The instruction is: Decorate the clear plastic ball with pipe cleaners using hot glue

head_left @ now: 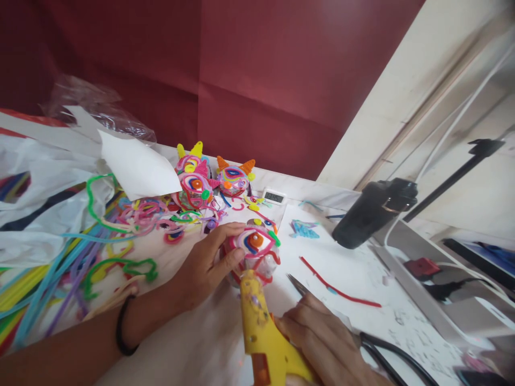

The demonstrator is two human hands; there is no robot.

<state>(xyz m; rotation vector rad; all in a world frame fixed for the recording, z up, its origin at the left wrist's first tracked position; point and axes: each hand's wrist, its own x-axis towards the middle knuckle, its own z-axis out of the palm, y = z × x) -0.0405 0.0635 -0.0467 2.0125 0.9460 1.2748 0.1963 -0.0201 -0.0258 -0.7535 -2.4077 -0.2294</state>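
My left hand [205, 262] grips the side of a round pipe-cleaner animal head [257, 249] with a pink-rimmed eye, an orange pupil and a clear lower part. The fingers of my right hand [322, 332] are wrapped round a yellow hot glue gun [255, 321], whose nozzle end meets the lower edge of the head. Whether the tip touches it is hard to see. Scissors lie partly beneath my right hand, with their blades [296, 284] and black handles [396, 354] showing. To the right rests a red pipe cleaner [338, 289].
Similar heads [195, 187] [234, 177] stand at the back by a small digital clock [273, 197]. Loose pipe cleaners [48, 289] and white paper [137, 166] spread leftward. A black bottle [372, 212] and a grey box with cables [422, 289] are on the right.
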